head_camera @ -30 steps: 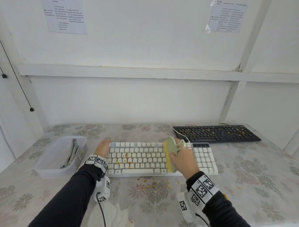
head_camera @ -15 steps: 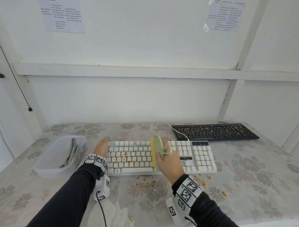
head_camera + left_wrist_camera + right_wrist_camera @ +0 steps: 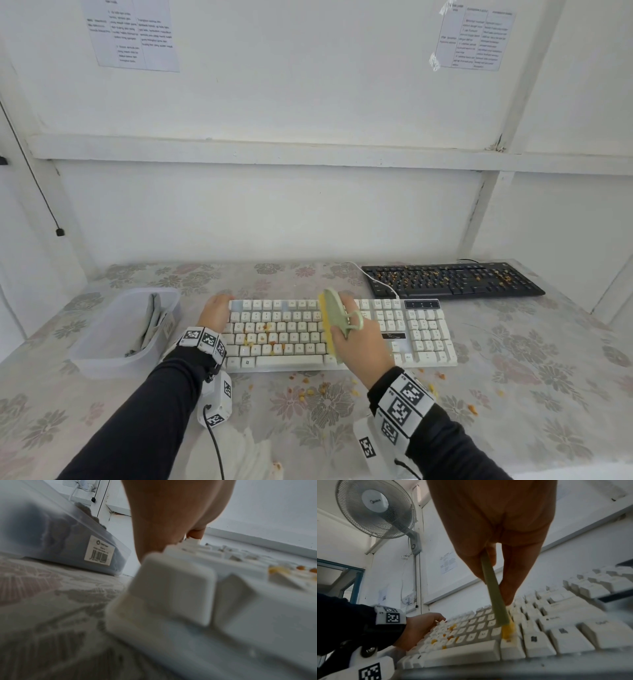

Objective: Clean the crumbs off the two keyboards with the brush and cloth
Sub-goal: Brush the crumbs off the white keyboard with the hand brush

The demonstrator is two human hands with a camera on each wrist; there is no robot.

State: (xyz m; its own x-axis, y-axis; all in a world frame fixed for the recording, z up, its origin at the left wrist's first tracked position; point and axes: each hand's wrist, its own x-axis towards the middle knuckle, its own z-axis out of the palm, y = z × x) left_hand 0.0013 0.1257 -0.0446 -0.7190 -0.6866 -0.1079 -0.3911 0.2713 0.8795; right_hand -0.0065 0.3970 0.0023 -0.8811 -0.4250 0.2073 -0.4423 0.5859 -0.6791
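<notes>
My right fingers (image 3: 513,574) pinch the brush (image 3: 337,320) on the white keyboard (image 3: 428,337); my left hand (image 3: 215,310) rests relaxed on its left end.

The person is wearing dark long sleeves (image 3: 144,407) reaching to both wrists. Each wrist is carrying a white band (image 3: 205,340) printed with black-and-white square markers. A white camera block (image 3: 217,399) bearing 2 similar markers is hanging under the left wrist, trailing a thin black cable (image 3: 215,445).
</notes>
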